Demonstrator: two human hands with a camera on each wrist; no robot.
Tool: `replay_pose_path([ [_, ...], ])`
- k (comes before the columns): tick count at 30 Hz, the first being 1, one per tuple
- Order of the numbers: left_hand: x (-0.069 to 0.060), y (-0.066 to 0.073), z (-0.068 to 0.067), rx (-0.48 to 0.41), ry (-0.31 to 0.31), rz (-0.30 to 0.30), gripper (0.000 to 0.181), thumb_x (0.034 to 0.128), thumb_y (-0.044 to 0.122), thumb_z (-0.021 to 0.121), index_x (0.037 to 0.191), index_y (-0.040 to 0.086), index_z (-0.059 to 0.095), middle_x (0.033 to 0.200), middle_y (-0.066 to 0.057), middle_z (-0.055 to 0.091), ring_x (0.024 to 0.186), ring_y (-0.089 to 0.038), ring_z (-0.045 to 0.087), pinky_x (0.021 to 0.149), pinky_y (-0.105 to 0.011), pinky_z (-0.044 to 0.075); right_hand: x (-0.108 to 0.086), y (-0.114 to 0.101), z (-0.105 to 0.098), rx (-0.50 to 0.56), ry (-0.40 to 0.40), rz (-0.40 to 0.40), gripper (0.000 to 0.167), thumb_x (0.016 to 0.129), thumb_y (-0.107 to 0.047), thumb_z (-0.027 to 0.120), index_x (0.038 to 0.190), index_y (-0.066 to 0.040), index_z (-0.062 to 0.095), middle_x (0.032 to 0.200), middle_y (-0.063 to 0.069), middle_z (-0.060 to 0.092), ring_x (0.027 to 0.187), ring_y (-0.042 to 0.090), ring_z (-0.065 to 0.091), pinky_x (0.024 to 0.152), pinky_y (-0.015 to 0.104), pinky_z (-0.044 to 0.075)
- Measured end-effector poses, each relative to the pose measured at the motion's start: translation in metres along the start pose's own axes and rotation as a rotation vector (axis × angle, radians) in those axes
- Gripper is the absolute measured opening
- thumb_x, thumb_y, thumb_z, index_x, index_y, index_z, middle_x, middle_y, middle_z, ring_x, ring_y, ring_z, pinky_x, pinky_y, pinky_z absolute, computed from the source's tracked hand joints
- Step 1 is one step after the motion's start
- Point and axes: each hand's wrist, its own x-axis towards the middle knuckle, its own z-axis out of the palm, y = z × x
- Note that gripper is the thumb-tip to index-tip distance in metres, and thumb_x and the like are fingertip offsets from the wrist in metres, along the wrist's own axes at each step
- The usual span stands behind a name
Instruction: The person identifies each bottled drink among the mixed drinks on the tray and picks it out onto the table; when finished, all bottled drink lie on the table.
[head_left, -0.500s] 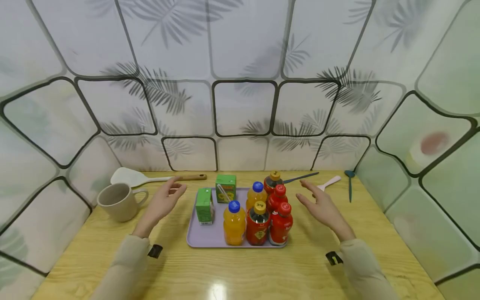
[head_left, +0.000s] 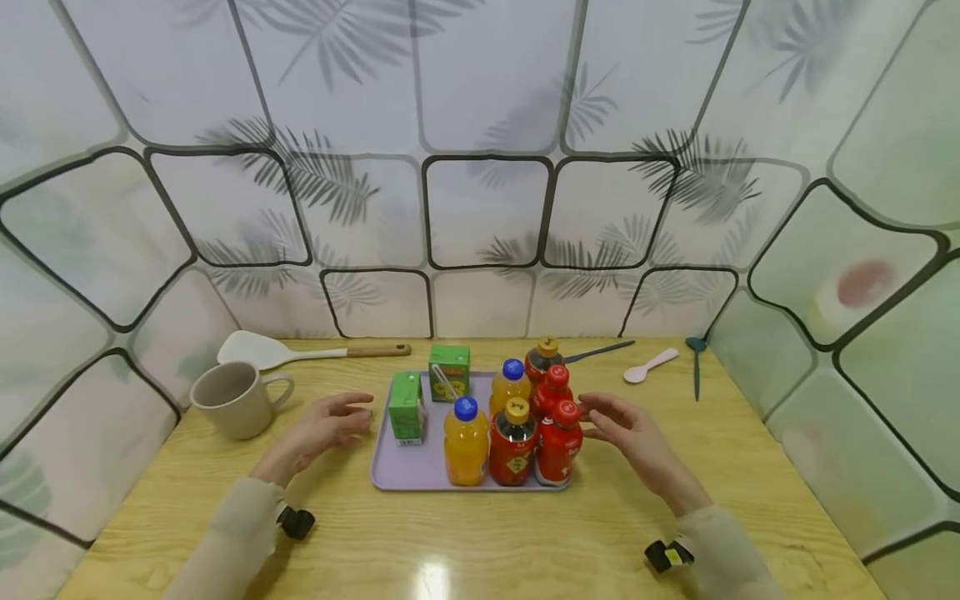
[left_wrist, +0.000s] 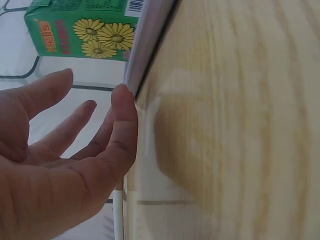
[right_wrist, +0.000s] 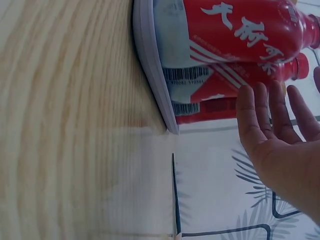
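Note:
A lilac tray (head_left: pixel 412 481) carries green drink cartons (head_left: pixel 406 408) on its left. On its right stand orange juice bottles (head_left: pixel 465 454) with blue caps, dark drink bottles (head_left: pixel 512 454) with gold caps, and red bottles (head_left: pixel 558 454). Just left of the tray is my left hand (head_left: pixel 322 429). Its fingers are loosely bent and hold nothing; in the left wrist view the fingertips (left_wrist: pixel 123 100) come close to the tray's edge. My right hand (head_left: pixel 630 437) is beside the red bottles, fingers extended and grasping nothing. Whether its fingertips touch a bottle, I cannot tell.
A grey mug (head_left: pixel 236 404) stands at the left, in front of a white spatula (head_left: pixel 258 350) with a wooden handle. Behind the tray on the right lie a dark-handled utensil (head_left: pixel 603 351), a pink spoon (head_left: pixel 651 365) and a dark teal spoon (head_left: pixel 696 367). A patterned backdrop (head_left: pixel 480 217) encloses the table.
Both hands have come down closer to the tray's sides. The right one also moved left, toward the red bottles. The tray and its drinks keep their arrangement.

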Motion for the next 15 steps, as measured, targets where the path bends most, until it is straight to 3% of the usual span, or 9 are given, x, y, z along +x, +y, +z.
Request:
replay_pose_path([
  [6,0.007,-0.005,0.006,0.131,0.017,0.025,0.055,0.0936,0.007,0.062,0.143,-0.005,0.041,0.133,-0.031,0.052,0.102,-0.022,0.063,0.080,-0.034,0.056,-0.004,-0.006,0.010,-0.047,-0.035,-0.013,0.048,0.098,-0.015,0.059,0.140,0.002,0.045,0.125,-0.011,0.060,0.115,0.005,0.057,0.093,0.026,0.051],
  [12,0.018,-0.004,0.005,0.191,-0.042,0.045,0.060,0.0876,0.005,0.068,0.142,-0.002,0.043,0.127,-0.028,0.057,0.096,-0.020,0.062,0.076,-0.033,0.054,-0.005,-0.010,0.020,-0.086,-0.057,-0.066,0.056,0.089,-0.009,0.070,0.139,0.001,0.047,0.128,-0.009,0.055,0.115,0.006,0.054,0.094,0.024,0.050],
  [15,0.023,-0.005,0.003,0.200,-0.075,0.028,0.062,0.0853,0.004,0.069,0.141,-0.001,0.044,0.125,-0.026,0.058,0.091,-0.019,0.061,0.072,-0.031,0.053,-0.004,-0.009,0.025,-0.133,-0.050,-0.069,0.055,0.085,-0.008,0.074,0.136,-0.004,0.052,0.128,-0.005,0.054,0.114,0.009,0.053,0.096,0.029,0.049],
])
